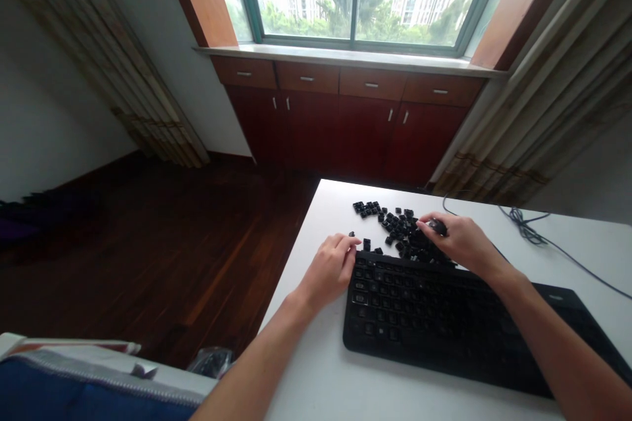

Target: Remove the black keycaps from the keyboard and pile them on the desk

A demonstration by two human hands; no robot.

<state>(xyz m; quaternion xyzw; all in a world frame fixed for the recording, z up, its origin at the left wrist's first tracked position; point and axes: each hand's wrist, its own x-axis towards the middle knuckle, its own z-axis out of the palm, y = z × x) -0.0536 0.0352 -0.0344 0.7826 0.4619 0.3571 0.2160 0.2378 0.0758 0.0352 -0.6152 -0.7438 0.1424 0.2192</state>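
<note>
A black keyboard [419,316] lies on the white table, with most of its key area dark and hard to make out. Beyond its back edge spreads a loose pile of black keycaps [402,227]. My left hand [336,263] rests at the keyboard's back left corner, fingers stretched forward beside a few stray keycaps [367,245]. Over the right side of the pile, my right hand [461,240] is closed around a small dark rounded object [437,226], whose kind I cannot make out. My right forearm covers part of the keyboard.
A black cable [526,227] lies coiled and trailing at the back right of the white table [309,355]. Red cabinets [316,125] stand below the window. Blue fabric with a zipper [74,388] and a clear plastic bag [211,363] are at lower left.
</note>
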